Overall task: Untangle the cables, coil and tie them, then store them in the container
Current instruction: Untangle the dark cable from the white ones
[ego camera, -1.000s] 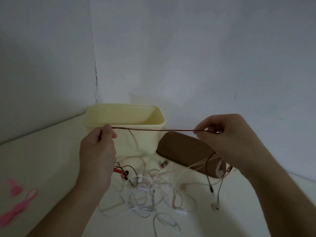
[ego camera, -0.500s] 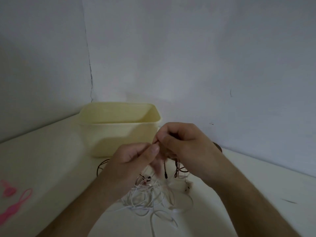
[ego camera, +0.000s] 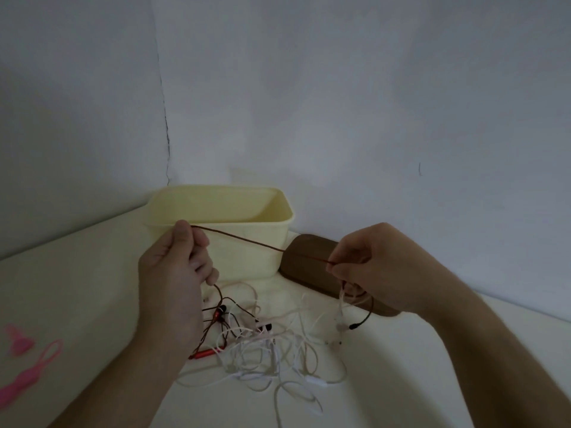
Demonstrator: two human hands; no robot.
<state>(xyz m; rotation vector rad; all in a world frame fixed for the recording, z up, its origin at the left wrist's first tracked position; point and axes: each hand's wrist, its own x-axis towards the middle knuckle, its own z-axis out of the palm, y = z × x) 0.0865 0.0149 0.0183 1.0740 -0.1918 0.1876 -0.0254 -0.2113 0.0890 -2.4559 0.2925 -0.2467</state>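
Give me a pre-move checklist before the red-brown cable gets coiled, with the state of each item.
1. Both hands on the cable: ok. The left hand and the right hand each pinch the red-brown cable, which is stretched taut between them.
2. Cable free of the tangle: not ok. Its lower part runs down from the left hand among the white cables.
3. Right hand holds only this cable: not ok. Pale strands hang from it too.
4. Tie within reach: ok. Pink ties lie on the table to the left.
5. Container open: ok. It has no lid on.
6. Room inside the container: cannot tell. Its floor is hidden.
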